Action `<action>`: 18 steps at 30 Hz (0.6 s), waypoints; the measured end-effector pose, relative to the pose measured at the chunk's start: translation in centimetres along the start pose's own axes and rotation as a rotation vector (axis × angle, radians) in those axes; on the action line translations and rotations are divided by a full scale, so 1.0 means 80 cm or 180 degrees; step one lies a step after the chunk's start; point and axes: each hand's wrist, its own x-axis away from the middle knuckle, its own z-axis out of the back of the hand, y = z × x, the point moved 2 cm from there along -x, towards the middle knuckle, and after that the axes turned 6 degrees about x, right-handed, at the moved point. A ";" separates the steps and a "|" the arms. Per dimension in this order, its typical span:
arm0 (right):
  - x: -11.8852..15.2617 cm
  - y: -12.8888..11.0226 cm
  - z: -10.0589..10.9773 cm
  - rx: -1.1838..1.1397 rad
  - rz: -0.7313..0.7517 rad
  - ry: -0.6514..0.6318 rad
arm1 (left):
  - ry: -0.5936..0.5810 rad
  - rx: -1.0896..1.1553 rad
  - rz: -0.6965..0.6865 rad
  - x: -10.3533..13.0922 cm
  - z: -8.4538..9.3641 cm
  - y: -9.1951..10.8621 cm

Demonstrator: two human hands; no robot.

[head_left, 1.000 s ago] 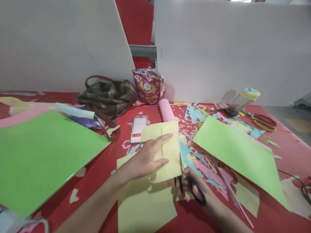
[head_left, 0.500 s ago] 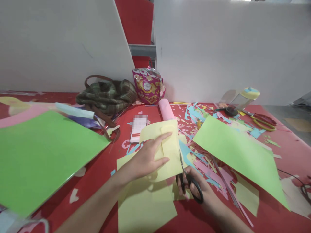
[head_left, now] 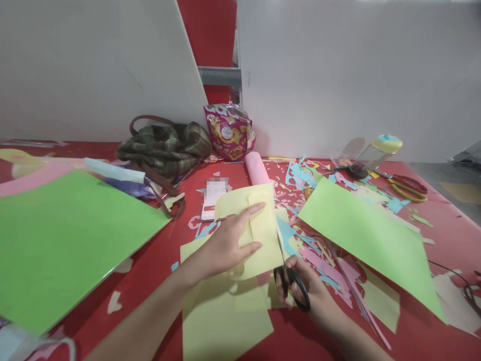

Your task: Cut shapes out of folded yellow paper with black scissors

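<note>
My left hand (head_left: pixel 229 243) grips a piece of pale yellow paper (head_left: pixel 265 225), thumb and forefinger on top, the other fingers out of sight. The paper is held above the table and looks folded or layered. In my right hand (head_left: pixel 308 281) are black-handled scissors (head_left: pixel 302 296), fingers in the loops. Their blades point away from me and lie at the paper's right edge. Below both hands, more yellow sheets (head_left: pixel 225 326) rest on the red table.
Large green sheets lie left (head_left: pixel 75 235) and right (head_left: pixel 372 240). Coloured paper scraps (head_left: pixel 311 245) cover the right side. Beyond the hands are a phone (head_left: pixel 214 200), pink roll (head_left: pixel 257 168), snack bag (head_left: pixel 229 133) and plaid cloth bag (head_left: pixel 169 148). Other scissors (head_left: pixel 408 188) and a clear bottle (head_left: pixel 372 155) stand far right.
The scissors' handles have come closer together and the blades have narrowed at the paper's edge. My left hand and the yellow paper are nearly unmoved.
</note>
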 end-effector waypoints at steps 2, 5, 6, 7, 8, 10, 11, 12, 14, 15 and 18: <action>0.000 0.000 0.000 -0.0015 0.0011 -0.0001 | -0.0001 -0.0005 0.0006 0.000 0.000 -0.001; 0.000 0.001 0.001 -0.0006 0.0017 0.0005 | 0.0010 -0.0014 0.0014 0.000 -0.001 -0.001; 0.001 0.001 0.002 0.0002 0.0011 0.0008 | 0.0019 -0.0015 0.0014 0.000 -0.001 -0.002; 0.001 0.002 0.002 0.0008 -0.0001 0.0013 | 0.0023 -0.0016 0.0014 0.000 -0.001 -0.001; 0.001 0.002 0.002 0.0015 -0.0010 0.0017 | 0.0024 -0.0018 0.0015 0.000 -0.001 -0.001; 0.001 0.002 0.003 0.0026 -0.0039 0.0041 | 0.0019 -0.0020 0.0015 0.000 0.000 0.000; 0.001 0.001 0.002 0.0030 -0.0062 0.0056 | 0.0014 -0.0024 0.0013 0.000 0.000 0.000; 0.001 0.001 0.002 0.0031 -0.0078 0.0072 | 0.0020 -0.0027 0.0009 0.000 0.000 0.001; 0.001 -0.001 0.001 0.0024 -0.0087 0.0103 | 0.0031 -0.0024 -0.0006 0.000 0.000 0.001; 0.000 -0.002 0.000 0.0021 -0.0096 0.0114 | 0.0034 -0.0018 -0.0012 0.000 0.000 0.001; -0.001 -0.003 -0.002 -0.0001 -0.0113 0.0117 | 0.0038 0.0004 -0.0019 0.000 -0.001 0.000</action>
